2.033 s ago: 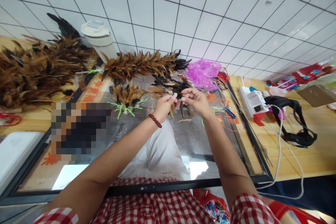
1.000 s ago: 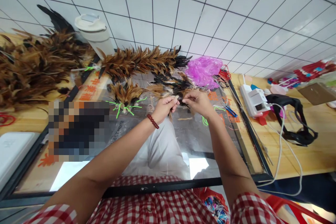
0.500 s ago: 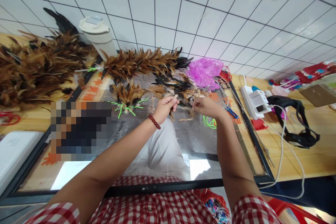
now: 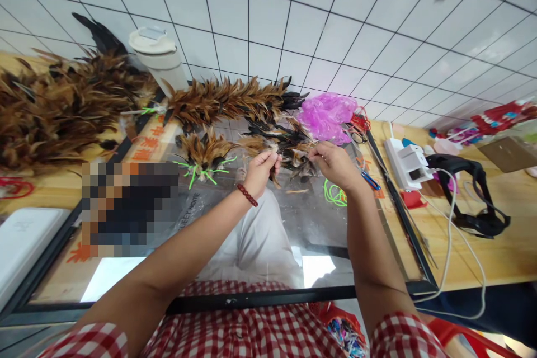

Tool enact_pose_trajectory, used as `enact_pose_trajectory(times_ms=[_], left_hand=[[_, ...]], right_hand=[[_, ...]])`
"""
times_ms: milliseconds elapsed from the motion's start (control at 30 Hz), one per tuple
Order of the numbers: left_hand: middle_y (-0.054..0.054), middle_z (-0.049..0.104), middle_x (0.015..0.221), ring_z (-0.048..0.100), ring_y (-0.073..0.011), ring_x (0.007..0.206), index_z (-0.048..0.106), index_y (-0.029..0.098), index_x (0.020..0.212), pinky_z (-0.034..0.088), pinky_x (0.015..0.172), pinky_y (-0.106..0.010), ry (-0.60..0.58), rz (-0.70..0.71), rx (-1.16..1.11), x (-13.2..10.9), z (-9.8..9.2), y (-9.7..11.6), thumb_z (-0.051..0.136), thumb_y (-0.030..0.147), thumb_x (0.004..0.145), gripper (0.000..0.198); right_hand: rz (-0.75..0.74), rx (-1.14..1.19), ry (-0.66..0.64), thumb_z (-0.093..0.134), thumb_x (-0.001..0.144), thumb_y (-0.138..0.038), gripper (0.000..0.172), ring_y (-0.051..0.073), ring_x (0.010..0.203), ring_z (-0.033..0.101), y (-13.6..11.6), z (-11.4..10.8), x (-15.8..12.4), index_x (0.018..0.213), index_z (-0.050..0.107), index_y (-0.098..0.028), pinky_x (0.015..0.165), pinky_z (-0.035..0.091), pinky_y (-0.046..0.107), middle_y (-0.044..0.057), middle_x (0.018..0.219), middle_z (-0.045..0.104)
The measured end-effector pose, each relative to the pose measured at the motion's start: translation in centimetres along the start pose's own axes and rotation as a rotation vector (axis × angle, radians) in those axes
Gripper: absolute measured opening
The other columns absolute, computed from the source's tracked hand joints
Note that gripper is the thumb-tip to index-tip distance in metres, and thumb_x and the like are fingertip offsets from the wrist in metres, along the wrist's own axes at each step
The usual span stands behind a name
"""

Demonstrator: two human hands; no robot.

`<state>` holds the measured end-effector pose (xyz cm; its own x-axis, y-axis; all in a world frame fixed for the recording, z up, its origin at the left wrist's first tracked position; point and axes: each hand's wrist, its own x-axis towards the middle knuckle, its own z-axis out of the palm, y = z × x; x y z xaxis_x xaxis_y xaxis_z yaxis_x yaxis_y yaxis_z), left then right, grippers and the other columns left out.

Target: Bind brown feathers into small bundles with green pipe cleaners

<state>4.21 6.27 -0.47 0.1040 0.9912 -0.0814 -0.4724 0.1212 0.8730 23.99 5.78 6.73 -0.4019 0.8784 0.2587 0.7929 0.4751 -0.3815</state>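
My left hand, with a dark red bead bracelet on the wrist, is closed in a pinch on a small feather. Its brown tip shows below my fingers. To the right, my right hand is bent with fingertips pressed together at the edge of a loose pile of brown and black feathers; what lies between them is too small to make out. Left of my hands sits a feather bunch with bright green ties at its base. A long feather strip lies behind.
A large feather heap and a lidded cup stand at the left. Near my right hand are a pink plastic bag, green cord and a blue-handled tool. A power strip with white cables lies farther right.
My left hand has shifted slightly left and down. My right hand has turned, its fingertips now reaching to the edge of the feather pile.
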Motion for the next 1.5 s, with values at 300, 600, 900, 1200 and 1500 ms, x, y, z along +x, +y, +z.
enact_pose_trajectory(times_ms=[300,600,900,1200,1500], left_hand=[[-0.001,0.064,0.061,0.054,-0.01,0.059,0.069,0.013,0.064,0.044,0.061,-0.022,-0.064,0.005,0.246,-0.7,0.7,0.0,0.071,0.038,0.07,0.025],[-0.001,0.059,0.054,0.054,-0.0099,0.051,0.064,0.012,0.064,0.041,0.053,-0.021,-0.154,-0.124,0.181,-1.0,0.6,0.2,0.072,0.04,0.07,0.029],[0.002,0.052,0.051,0.051,-0.0079,0.048,0.062,0.013,0.066,0.04,0.052,-0.02,-0.114,-0.091,0.085,-0.5,0.3,0.4,0.073,0.043,0.069,0.032],[0.0,0.057,0.053,0.052,-0.0088,0.05,0.064,0.013,0.065,0.04,0.052,-0.021,-0.132,-0.059,0.199,-1.1,0.5,0.5,0.071,0.046,0.07,0.034],[-0.001,0.06,0.054,0.053,-0.0094,0.051,0.066,0.013,0.067,0.041,0.054,-0.022,-0.163,-0.093,0.147,-1.0,0.5,0.3,0.074,0.051,0.065,0.039]], right_hand=[[-0.026,0.14,-0.057,0.048,0.083,-0.014,0.019,0.017,0.084,0.06,-2.3,2.1,0.7,0.086,0.067,-0.018,0.081,0.043,0.028,0.006,0.085,0.068],[0.185,0.551,0.162,0.057,0.081,-0.03,0.016,0.012,0.069,0.057,-2.3,4.3,0.9,0.091,0.061,-0.018,0.069,0.045,0.026,0.001,0.076,0.063],[0.457,0.89,0.07,0.064,0.073,-0.051,0.037,0.01,0.059,0.052,-0.3,4.5,1.1,0.086,0.062,-0.017,0.059,0.045,0.024,-0.001,0.067,0.059],[0.314,0.9,0.187,0.07,0.069,-0.05,0.035,0.011,0.063,0.055,-2.4,4.9,1.5,0.084,0.065,-0.019,0.062,0.046,0.026,0.0,0.07,0.062],[0.251,0.819,0.108,0.063,0.077,-0.049,0.032,0.012,0.063,0.055,-1.9,5.6,1.4,0.077,0.061,-0.017,0.064,0.046,0.025,0.0,0.068,0.061]])
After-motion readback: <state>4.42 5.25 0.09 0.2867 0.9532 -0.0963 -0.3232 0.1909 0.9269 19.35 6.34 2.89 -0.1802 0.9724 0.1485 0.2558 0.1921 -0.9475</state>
